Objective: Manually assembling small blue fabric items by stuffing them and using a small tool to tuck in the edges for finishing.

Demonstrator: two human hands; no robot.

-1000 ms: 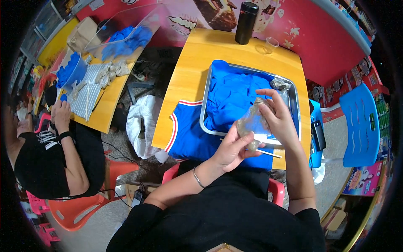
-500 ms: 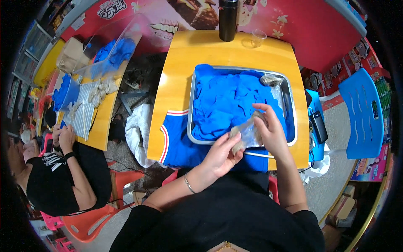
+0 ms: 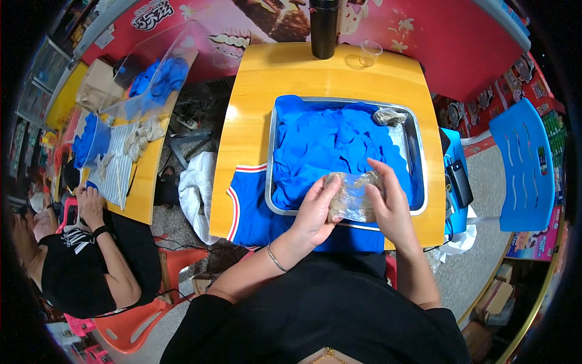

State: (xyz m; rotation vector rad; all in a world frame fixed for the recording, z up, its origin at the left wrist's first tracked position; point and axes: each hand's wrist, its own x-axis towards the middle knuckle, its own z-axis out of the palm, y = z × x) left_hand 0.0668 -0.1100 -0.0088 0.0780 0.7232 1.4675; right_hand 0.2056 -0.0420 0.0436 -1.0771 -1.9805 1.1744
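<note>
- The step in hand looks like handling the bag (image 3: pixel 353 195), a clear, crinkled one with greyish-brown stuff in it; what that stuff is, I cannot tell.
- The bag is between the two hands, in front of the near rim of the tray (image 3: pixel 423 188); how high above it, the view does not settle.
- The left hand (image 3: pixel 314 211) pinches the bag's left end, thumb in front, fingers partly hidden behind.
- The right hand (image 3: pixel 391 206) grasps the other end with its thumb across the front and its index finger raised; the remaining fingers are mostly hidden.
- The film seems drawn fairly flat between them, so the next move likely calls for both grips to work together, gently, since thin film could tear.
- Blue pieces (image 3: pixel 330 139) fill most of the tray; a similar bundle (image 3: pixel 390 116) lies in its far right corner.
- A jersey (image 3: pixel 247 206) lies partly under the tray on the table (image 3: pixel 276 70).
</note>
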